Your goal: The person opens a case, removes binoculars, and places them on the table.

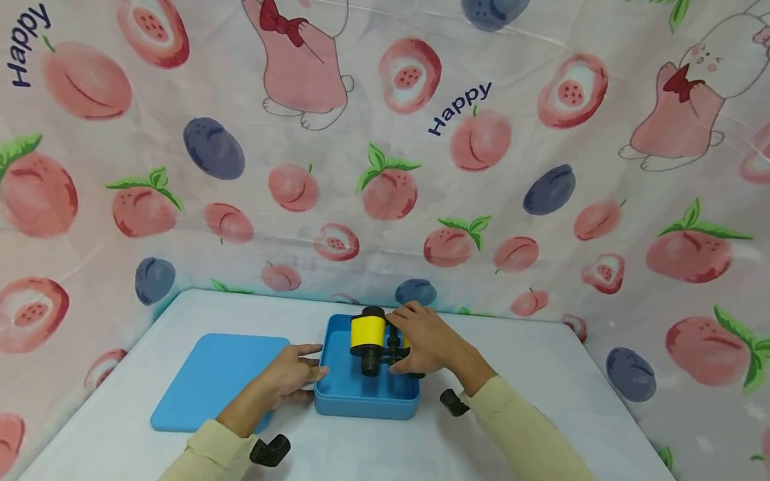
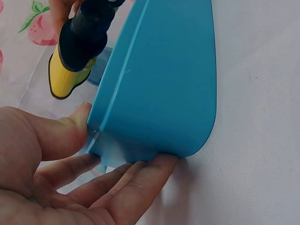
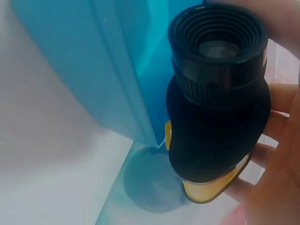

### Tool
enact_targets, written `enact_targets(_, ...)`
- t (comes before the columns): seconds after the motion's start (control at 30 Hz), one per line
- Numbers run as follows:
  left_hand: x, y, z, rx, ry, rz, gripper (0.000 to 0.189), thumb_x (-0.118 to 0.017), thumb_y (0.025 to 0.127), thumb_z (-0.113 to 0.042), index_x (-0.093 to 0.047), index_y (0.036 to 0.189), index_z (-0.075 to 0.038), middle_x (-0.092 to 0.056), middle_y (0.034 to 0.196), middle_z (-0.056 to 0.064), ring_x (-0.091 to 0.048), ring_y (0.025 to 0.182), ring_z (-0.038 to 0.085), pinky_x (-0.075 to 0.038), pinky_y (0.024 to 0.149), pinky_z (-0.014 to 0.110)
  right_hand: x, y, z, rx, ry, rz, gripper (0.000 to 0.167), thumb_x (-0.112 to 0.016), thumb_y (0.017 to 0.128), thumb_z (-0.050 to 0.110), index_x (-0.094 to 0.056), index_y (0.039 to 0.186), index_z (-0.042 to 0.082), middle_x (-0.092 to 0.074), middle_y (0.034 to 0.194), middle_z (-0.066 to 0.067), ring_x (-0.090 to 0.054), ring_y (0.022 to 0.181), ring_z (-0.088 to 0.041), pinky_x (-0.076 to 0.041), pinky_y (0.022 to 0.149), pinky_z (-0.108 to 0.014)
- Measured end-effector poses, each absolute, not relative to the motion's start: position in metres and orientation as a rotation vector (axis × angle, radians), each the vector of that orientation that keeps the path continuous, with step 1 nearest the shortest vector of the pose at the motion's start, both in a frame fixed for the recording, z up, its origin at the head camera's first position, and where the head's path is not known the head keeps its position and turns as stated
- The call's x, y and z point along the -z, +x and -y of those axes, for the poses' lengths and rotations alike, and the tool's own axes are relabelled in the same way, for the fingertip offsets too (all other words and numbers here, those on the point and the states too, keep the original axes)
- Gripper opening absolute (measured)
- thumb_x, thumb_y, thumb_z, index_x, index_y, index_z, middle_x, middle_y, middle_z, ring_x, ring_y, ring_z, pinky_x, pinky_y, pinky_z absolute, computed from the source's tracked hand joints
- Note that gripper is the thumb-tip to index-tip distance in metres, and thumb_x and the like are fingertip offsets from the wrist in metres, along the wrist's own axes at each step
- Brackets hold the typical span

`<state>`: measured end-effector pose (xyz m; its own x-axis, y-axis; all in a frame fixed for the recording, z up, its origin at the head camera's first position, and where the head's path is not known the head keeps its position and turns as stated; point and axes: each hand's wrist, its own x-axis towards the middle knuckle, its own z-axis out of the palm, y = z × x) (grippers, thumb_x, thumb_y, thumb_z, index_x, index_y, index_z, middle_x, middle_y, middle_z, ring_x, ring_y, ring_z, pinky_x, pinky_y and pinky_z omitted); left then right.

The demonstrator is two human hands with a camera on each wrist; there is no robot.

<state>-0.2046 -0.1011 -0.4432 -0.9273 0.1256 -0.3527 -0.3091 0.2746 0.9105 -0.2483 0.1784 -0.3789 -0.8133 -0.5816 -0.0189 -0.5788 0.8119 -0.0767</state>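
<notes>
A pair of yellow and black binoculars point(image 1: 368, 331) is over the open blue box point(image 1: 367, 407), overlapping its inside in the head view. My right hand point(image 1: 426, 339) grips the right barrel, its thumb toward the eyepiece end. Up close in the right wrist view, a ribbed black eyepiece point(image 3: 218, 84) faces the camera and the fingers point(image 3: 276, 122) wrap behind the barrel. At the box's left side, my left hand point(image 1: 290, 375) holds the wall. Its thumb point(image 2: 63, 133) lies at the rim and its other fingers press the outer side.
To the left of the box lies a flat blue lid point(image 1: 222, 374) on the white tabletop point(image 1: 481, 441), partly behind the left forearm. A fabric backdrop point(image 1: 337, 167) printed with peaches and rabbits rises behind the table. Black wrist cameras point(image 1: 271, 451) sit near both sleeves.
</notes>
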Motion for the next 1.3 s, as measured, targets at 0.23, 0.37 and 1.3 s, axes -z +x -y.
enact_targets(0.23, 0.443, -0.205, 0.102, -1.688, -0.167, -2.196, 0.066, -0.066, 0.102, -0.008, -0.036, 0.16, 0.001, -0.044, 0.154, 0.038, -0.057, 0.133, 0.053, -0.059, 0.094, 0.061, 0.378, -0.248, -0.189, 0.115, -0.931, -2.952, 0.095, -0.086, 0.079, 0.057, -0.049, 0.155, 0.012, -0.052, 0.158, -0.008, -0.042, 0.145, -0.033, -0.035, 0.123, -0.063)
enact_targets(0.37, 0.442, -0.205, 0.104, -1.71, -0.153, -2.182, 0.065, -0.065, 0.102, -0.007, -0.036, 0.159, 0.002, -0.043, 0.155, 0.038, -0.054, 0.136, 0.054, -0.059, 0.095, 0.061, 0.378, -0.249, -0.196, 0.13, -0.912, -2.972, 0.095, -0.087, 0.079, 0.055, -0.05, 0.154, 0.012, -0.053, 0.157, -0.008, -0.042, 0.144, -0.034, -0.035, 0.123, -0.063)
enact_targets(1.3, 0.441, -0.201, 0.101, -1.742, -0.149, -2.128, 0.066, -0.064, 0.102, -0.005, -0.033, 0.16, 0.003, -0.04, 0.157, 0.04, -0.05, 0.139, 0.056, -0.056, 0.098, 0.063, 0.378, -0.242, -0.228, 0.178, -0.853, -3.003, 0.091, -0.089, 0.075, 0.048, -0.053, 0.152, 0.014, -0.056, 0.155, -0.005, -0.044, 0.143, -0.032, -0.038, 0.122, -0.061)
